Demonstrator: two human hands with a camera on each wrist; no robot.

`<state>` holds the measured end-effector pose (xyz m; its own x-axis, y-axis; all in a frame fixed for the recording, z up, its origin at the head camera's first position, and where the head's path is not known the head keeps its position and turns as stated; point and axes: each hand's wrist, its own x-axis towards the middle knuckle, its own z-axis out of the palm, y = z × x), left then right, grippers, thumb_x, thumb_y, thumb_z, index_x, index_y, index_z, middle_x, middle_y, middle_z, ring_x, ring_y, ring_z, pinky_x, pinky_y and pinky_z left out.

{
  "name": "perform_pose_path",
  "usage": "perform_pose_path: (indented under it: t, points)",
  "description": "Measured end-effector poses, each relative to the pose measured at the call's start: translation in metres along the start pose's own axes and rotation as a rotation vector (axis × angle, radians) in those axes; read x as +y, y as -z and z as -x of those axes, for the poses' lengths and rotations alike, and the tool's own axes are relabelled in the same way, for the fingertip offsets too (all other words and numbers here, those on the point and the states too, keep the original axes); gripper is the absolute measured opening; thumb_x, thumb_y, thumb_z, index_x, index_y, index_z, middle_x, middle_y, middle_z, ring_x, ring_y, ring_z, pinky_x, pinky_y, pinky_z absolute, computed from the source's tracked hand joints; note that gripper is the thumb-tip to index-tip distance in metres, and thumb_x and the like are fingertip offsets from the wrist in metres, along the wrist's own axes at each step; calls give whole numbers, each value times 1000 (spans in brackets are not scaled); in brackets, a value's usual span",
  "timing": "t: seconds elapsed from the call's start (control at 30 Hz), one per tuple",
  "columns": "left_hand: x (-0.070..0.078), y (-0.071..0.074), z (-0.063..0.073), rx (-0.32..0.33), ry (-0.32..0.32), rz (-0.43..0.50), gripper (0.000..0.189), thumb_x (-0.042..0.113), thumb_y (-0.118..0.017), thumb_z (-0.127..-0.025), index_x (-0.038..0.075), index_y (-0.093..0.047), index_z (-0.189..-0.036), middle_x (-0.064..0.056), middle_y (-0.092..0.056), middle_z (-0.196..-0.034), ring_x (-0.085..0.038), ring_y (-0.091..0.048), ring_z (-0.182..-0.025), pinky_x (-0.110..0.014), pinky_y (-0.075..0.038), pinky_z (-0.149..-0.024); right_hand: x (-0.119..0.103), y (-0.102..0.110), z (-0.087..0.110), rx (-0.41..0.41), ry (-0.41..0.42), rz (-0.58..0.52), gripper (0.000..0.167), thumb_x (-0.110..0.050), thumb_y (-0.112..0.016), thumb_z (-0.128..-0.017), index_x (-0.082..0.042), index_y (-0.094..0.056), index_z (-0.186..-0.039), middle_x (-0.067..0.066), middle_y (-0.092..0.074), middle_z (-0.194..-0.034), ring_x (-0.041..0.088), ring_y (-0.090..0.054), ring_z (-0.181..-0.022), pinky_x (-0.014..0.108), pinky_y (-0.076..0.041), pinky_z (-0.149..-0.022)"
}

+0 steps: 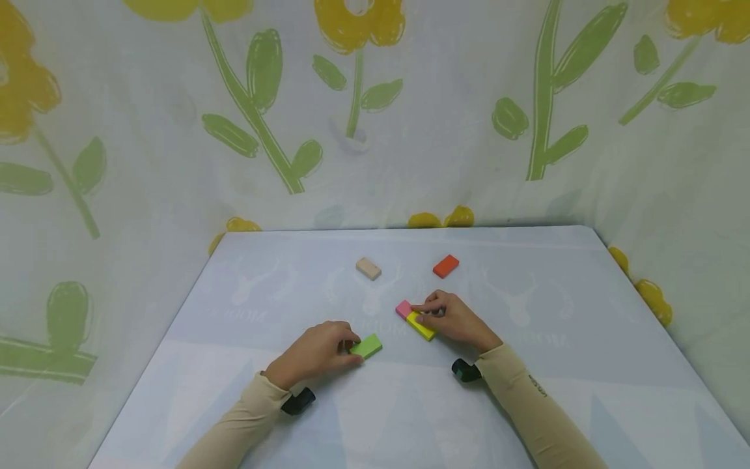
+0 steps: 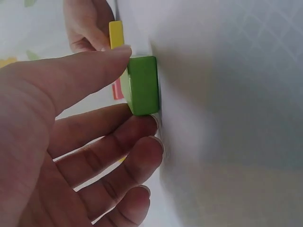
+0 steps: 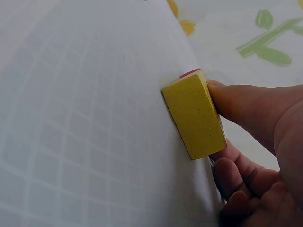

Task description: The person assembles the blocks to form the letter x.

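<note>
My left hand (image 1: pixel 316 350) pinches a green domino-like block (image 1: pixel 368 346) between thumb and fingers, low over the table. In the left wrist view the thumb lies along one side of the green block (image 2: pixel 144 86) and the fingertips sit at the other. My right hand (image 1: pixel 459 319) grips a yellow block (image 1: pixel 420 327) of the same shape. Against the yellow block's far end sits a pink block (image 1: pixel 402 309), in line with it, and the right index finger reaches to where they meet. The right wrist view has the yellow block (image 3: pixel 193 117) hiding most of the pink one.
Farther back on the white patterned table (image 1: pixel 281 267) lie a beige block (image 1: pixel 368 268) and, to its right, an orange-red block (image 1: pixel 446 266). Behind the table's far edge hangs a cloth (image 1: pixel 433 130) with printed flowers.
</note>
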<state>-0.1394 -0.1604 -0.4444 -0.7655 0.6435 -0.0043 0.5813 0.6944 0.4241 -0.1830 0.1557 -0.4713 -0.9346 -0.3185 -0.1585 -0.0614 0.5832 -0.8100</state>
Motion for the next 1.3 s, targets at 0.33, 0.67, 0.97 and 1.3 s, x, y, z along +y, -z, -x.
perform_pose_path:
  t: [0.33, 0.67, 0.97, 1.3]
  points:
    - [6, -6, 0, 49, 1, -42, 18, 26, -82, -85, 11, -79, -95, 8, -56, -76, 0, -44, -67, -17, -39, -60, -1, -1, 1, 10, -15, -24, 31, -21, -76, -94, -17, -76, -125, 4, -60, -106, 23, -51, -104, 31, -46, -83]
    - [8, -7, -3, 61, 7, -68, 18, 24, -81, -82, 9, -78, -92, 6, -60, -77, -1, -48, -68, -18, -43, -62, -1, -1, 3, 10, -11, -4, 32, -22, -75, -95, -17, -76, -127, 4, -60, -108, 22, -51, -103, 31, -47, -82]
    - [8, -9, -5, 76, 15, -63, 20, 23, -80, -82, 7, -78, -94, 6, -63, -79, -2, -49, -69, -18, -44, -63, 0, -1, 3, 15, -7, 9, 32, -22, -75, -95, -17, -76, -127, 4, -60, -107, 22, -52, -103, 28, -48, -81]
    - [8, -9, -7, 86, 25, -43, 20, 21, -80, -81, 6, -77, -94, 4, -63, -79, -4, -51, -70, -19, -44, -62, -2, -1, 4, 7, -11, 9, 33, -24, -75, -95, -16, -75, -127, 6, -59, -108, 21, -51, -103, 27, -46, -80]
